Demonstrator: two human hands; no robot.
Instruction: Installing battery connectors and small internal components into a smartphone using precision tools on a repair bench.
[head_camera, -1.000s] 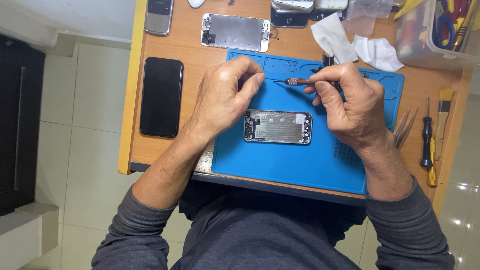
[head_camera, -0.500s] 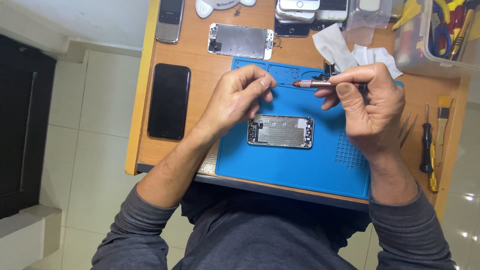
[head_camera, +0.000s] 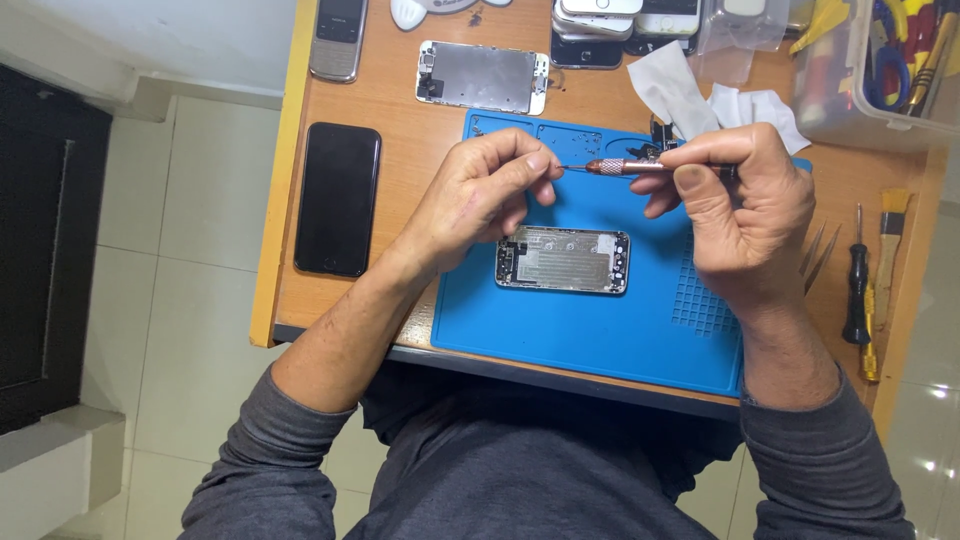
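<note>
My right hand (head_camera: 745, 215) grips a small copper-coloured screwdriver (head_camera: 622, 166), held level above the blue work mat (head_camera: 600, 320) with its tip pointing left. The pinched fingertips of my left hand (head_camera: 480, 200) meet that tip; whether something tiny sits between them cannot be told. Below both hands an opened phone body (head_camera: 563, 260) lies flat on the mat, its metal insides facing up.
A black phone (head_camera: 338, 198) lies at the left of the wooden table (head_camera: 400, 130). A detached screen panel (head_camera: 484, 77), a dark handset (head_camera: 338, 38) and stacked phones (head_camera: 615, 22) sit at the back. White wipes (head_camera: 668, 88), a clear tool box (head_camera: 880, 60), screwdrivers (head_camera: 858, 280) and a brush (head_camera: 885, 260) are at the right.
Both hands have stayed raised over the mat with the screwdriver level; my left fingertips have closed onto the screwdriver's tip. The camera view has shifted slightly.
</note>
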